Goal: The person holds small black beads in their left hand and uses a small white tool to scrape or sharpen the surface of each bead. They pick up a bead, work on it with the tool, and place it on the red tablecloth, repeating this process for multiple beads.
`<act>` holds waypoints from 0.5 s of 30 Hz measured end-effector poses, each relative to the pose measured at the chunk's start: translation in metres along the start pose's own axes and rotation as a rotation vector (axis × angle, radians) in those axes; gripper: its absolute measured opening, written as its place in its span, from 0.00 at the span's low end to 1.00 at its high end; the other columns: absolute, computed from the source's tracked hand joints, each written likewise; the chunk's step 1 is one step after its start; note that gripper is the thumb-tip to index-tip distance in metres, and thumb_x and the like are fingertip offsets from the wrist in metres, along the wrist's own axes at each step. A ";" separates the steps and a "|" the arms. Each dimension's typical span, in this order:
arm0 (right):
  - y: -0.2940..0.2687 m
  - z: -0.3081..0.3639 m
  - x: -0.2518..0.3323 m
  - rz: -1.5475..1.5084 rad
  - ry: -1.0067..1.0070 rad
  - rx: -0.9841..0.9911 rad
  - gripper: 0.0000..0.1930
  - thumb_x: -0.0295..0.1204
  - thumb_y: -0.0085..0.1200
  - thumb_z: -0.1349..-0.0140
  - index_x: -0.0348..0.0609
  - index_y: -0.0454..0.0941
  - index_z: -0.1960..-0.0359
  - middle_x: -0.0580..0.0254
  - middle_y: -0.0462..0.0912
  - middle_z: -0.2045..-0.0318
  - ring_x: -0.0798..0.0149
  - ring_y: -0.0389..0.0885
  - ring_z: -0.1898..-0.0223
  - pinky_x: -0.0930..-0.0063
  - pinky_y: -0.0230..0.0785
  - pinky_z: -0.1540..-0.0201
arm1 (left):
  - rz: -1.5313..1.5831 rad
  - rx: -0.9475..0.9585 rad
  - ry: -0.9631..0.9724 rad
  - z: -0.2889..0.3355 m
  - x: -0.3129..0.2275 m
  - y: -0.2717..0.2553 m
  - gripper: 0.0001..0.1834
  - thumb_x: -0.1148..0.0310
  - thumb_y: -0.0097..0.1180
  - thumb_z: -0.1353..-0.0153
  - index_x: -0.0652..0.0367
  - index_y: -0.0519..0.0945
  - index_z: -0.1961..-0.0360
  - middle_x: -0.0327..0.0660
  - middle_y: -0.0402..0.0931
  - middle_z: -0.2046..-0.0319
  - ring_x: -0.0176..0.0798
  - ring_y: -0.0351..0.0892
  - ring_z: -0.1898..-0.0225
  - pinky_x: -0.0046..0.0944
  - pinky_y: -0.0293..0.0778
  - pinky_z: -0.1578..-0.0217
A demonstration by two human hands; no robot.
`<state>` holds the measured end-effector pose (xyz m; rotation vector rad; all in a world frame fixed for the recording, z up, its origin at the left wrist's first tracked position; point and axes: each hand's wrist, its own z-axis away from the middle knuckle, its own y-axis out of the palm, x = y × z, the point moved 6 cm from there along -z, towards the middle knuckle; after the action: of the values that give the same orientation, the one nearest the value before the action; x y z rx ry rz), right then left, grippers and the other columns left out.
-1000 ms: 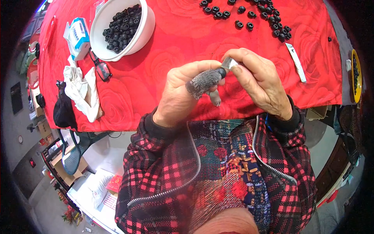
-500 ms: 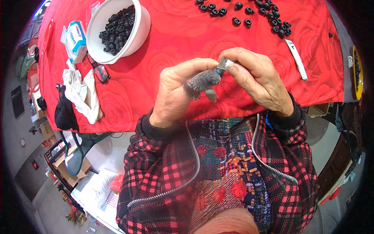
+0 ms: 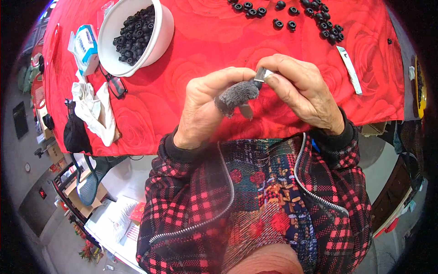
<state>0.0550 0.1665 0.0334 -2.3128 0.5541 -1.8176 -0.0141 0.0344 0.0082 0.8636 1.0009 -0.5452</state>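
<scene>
Above the near part of the red tablecloth, my left hand [image 3: 200, 102] pinches a small black round part [image 3: 257, 84], mostly hidden by the fingers. Fuzzy grey fabric sleeves cover some of its fingers. My right hand [image 3: 299, 93] is closed on a short flat metal blade [image 3: 260, 74] with something white at its held end. The blade's edge meets the black part, or lies right beside it; I cannot tell which. Similar black round parts [image 3: 292, 25] with holes lie loose at the far right of the table.
A white bowl [image 3: 163, 39] of black parts stands far left. Near it are a blue-and-white box [image 3: 86, 48], eyeglasses [image 3: 117, 86], a white cloth [image 3: 105, 116] and a black cloth item [image 3: 75, 132]. A narrow white strip [image 3: 349, 71] lies right; a yellow tray [image 3: 422, 105] is beyond.
Both hands keep nearly the same place and grip. The blade has tilted slightly against the black part. The view has shifted a little.
</scene>
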 end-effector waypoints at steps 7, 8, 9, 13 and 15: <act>0.002 -0.001 -0.003 -0.008 -0.002 0.024 0.07 0.25 0.48 0.40 0.35 0.73 0.62 0.51 0.76 0.71 0.51 0.77 0.69 0.66 0.68 0.68 | 0.030 0.007 -0.007 -0.001 0.003 -0.004 0.11 0.76 0.50 0.39 0.66 0.78 0.56 0.39 0.78 0.66 0.30 0.77 0.70 0.28 0.74 0.71; 0.002 -0.001 -0.003 0.001 -0.010 0.018 0.07 0.25 0.49 0.40 0.35 0.73 0.62 0.51 0.76 0.71 0.51 0.77 0.69 0.66 0.68 0.68 | 0.032 0.006 -0.009 -0.001 0.003 -0.004 0.11 0.76 0.50 0.39 0.66 0.78 0.56 0.39 0.78 0.67 0.30 0.77 0.70 0.28 0.74 0.71; 0.002 -0.002 -0.003 0.009 -0.017 0.013 0.07 0.25 0.49 0.40 0.35 0.73 0.62 0.51 0.76 0.71 0.51 0.77 0.69 0.66 0.68 0.68 | 0.031 0.013 -0.003 -0.001 0.003 -0.004 0.11 0.76 0.50 0.39 0.66 0.78 0.56 0.39 0.78 0.67 0.30 0.77 0.70 0.28 0.74 0.71; 0.001 -0.002 -0.003 0.017 -0.011 0.035 0.07 0.25 0.49 0.40 0.34 0.72 0.62 0.50 0.76 0.70 0.51 0.77 0.69 0.65 0.68 0.68 | 0.030 0.031 -0.004 -0.002 0.005 -0.006 0.11 0.74 0.51 0.39 0.67 0.78 0.56 0.39 0.78 0.67 0.31 0.78 0.72 0.28 0.74 0.71; 0.002 -0.002 -0.005 0.000 -0.012 0.036 0.07 0.25 0.49 0.40 0.34 0.72 0.62 0.50 0.76 0.71 0.51 0.77 0.69 0.66 0.68 0.68 | 0.039 0.026 -0.015 -0.002 0.007 -0.006 0.12 0.74 0.51 0.39 0.67 0.78 0.56 0.39 0.78 0.67 0.31 0.78 0.73 0.28 0.74 0.72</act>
<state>0.0514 0.1670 0.0294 -2.2983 0.5152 -1.7978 -0.0169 0.0324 -0.0007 0.8992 0.9629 -0.5318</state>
